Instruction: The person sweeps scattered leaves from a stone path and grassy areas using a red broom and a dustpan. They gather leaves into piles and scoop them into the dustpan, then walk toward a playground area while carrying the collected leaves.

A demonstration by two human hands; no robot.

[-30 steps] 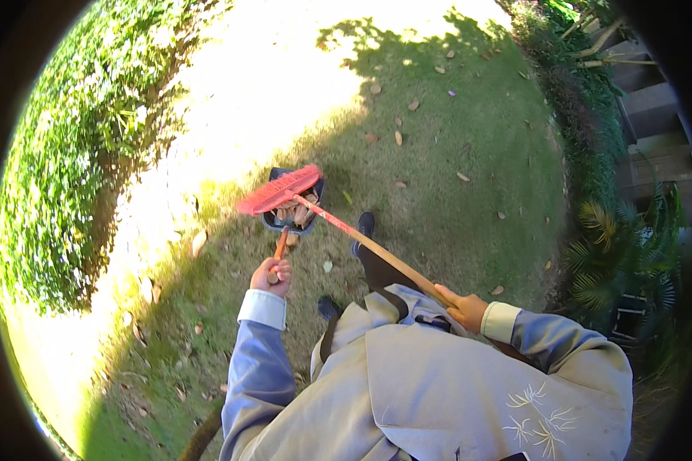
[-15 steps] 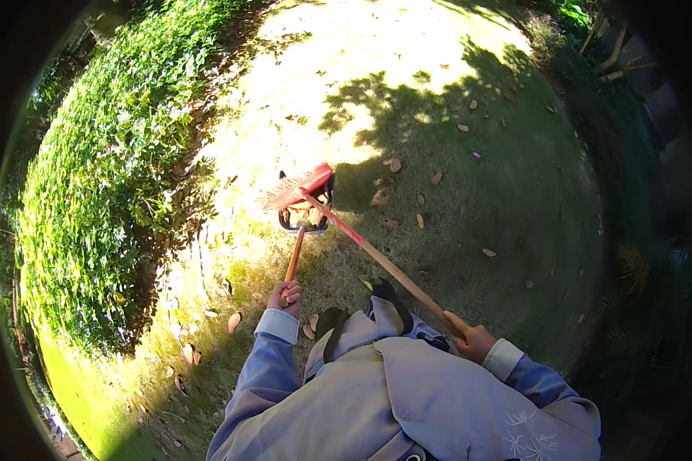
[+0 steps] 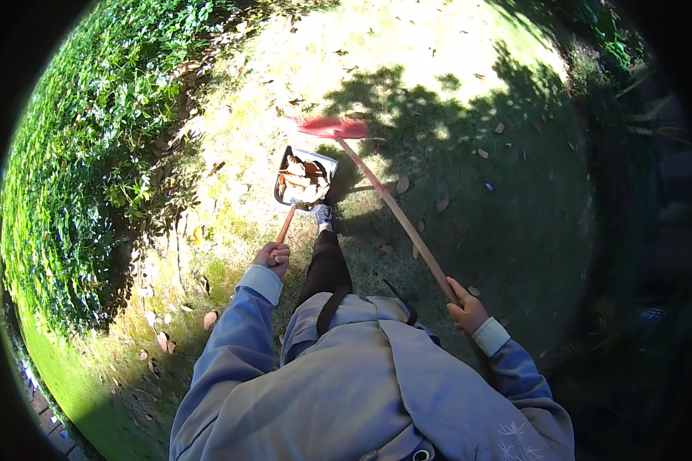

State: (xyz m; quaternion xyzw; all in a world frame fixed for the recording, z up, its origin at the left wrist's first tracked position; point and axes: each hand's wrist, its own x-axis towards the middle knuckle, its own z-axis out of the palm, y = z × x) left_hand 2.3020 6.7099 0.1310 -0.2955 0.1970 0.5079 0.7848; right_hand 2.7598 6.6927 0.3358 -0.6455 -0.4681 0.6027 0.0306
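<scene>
My left hand (image 3: 274, 258) is closed round the orange-brown handle of a dustpan (image 3: 278, 191). This pan has a dark rim and rests on the grass in front of me, with several dry brown leaves (image 3: 304, 180) inside. My right hand (image 3: 467, 307) grips the long wooden handle of a broom (image 3: 400, 215), which slants up and to the left. Its red head (image 3: 331, 127), smeared by motion, is just beyond the far side of the pan, apart from it. My foot (image 3: 324, 216) stands close to the pan's near right corner.
Dense green bushes (image 3: 77, 154) line the left side. Fallen leaves (image 3: 210, 320) are scattered over the lawn (image 3: 415, 77), which is part sunlit and part under tree shade. Dark plants (image 3: 592, 69) border the right, and paving (image 3: 50, 422) shows at lower left.
The broom head has moved off the dustpan to its far side, uncovering the leaves. I have moved forward over the grass, and one foot now shows beside the pan.
</scene>
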